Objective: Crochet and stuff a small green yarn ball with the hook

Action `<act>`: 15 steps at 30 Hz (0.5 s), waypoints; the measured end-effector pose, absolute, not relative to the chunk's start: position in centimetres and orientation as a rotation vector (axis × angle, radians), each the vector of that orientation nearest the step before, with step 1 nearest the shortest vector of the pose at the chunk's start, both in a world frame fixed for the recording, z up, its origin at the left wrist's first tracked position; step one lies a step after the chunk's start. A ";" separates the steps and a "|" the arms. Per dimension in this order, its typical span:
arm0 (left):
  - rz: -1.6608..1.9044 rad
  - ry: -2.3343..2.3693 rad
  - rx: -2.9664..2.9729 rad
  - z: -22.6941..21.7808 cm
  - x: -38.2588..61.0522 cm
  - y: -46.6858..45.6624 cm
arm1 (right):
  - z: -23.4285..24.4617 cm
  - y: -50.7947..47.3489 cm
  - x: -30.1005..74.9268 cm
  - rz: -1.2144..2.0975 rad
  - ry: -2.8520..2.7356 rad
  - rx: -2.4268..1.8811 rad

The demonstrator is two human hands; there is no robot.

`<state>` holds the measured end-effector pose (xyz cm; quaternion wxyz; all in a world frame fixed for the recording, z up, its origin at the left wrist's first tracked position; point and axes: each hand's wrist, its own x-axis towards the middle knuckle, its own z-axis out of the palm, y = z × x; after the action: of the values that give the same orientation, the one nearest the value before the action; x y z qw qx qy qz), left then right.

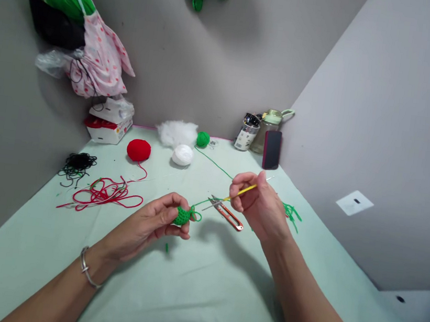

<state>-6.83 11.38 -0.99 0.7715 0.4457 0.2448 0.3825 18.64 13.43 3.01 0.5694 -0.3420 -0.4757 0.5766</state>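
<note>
Between the thumb and fingers of my left hand (pixel 158 217) is a small green crochet piece (pixel 181 216), with a loose loop of yarn at its right side. My right hand (pixel 259 204) grips a crochet hook (pixel 246 190) by its yellow handle; the metal tip points left toward the piece, apart from it. A strand of green yarn (pixel 215 162) runs from a green ball (pixel 202 139) at the back to my right hand, and on to the crochet piece. Under the hook, orange thread snips (pixel 227 216) lie on the table.
A red yarn ball (pixel 139 150), tangled red yarn (pixel 107 195), black yarn (pixel 77 165), a white yarn ball (pixel 182 154) and white stuffing (pixel 177 133) lie toward the back and left. A phone (pixel 272 150), a can (pixel 247 136) and a bottle (pixel 267 131) stand back right. Green scraps (pixel 292 214) lie right.
</note>
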 end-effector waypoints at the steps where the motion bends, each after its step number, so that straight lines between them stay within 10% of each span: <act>1: 0.829 0.533 0.970 -1.0 -6.8 11.4 | 3.0 13.4 18.6 1.361 -1.127 -0.797; 15: 0.873 0.635 0.918 -1.5 -7.0 11.7 | 2.7 12.9 18.7 1.387 -1.291 -0.739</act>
<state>-7.02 11.74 -1.47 0.7593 0.4214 0.2917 0.4010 18.75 12.91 2.68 0.5262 -0.3090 -0.5397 0.5799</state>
